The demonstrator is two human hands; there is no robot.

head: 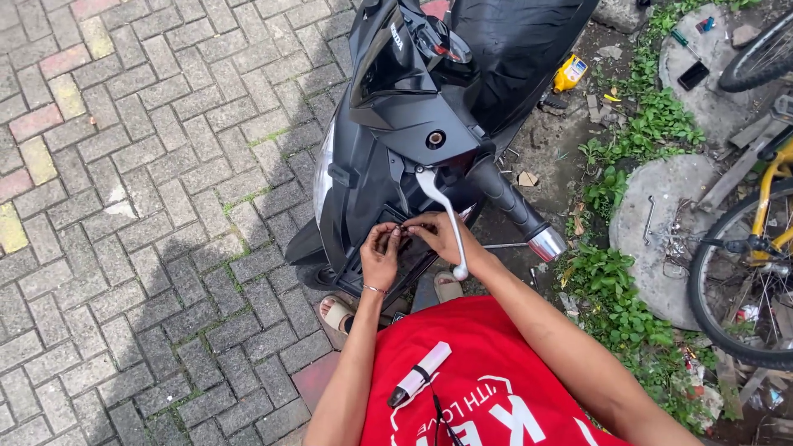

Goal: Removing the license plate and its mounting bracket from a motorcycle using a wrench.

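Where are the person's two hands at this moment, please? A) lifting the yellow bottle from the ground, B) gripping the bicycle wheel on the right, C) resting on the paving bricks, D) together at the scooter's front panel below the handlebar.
D: the left hand and right hand meet, fingertips together, at the black scooter panel under the silver brake lever.

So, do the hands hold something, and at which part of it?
Both the left hand and right hand pinch something small and dark at the scooter's front panel. What it is, and where it is gripped, cannot be told.
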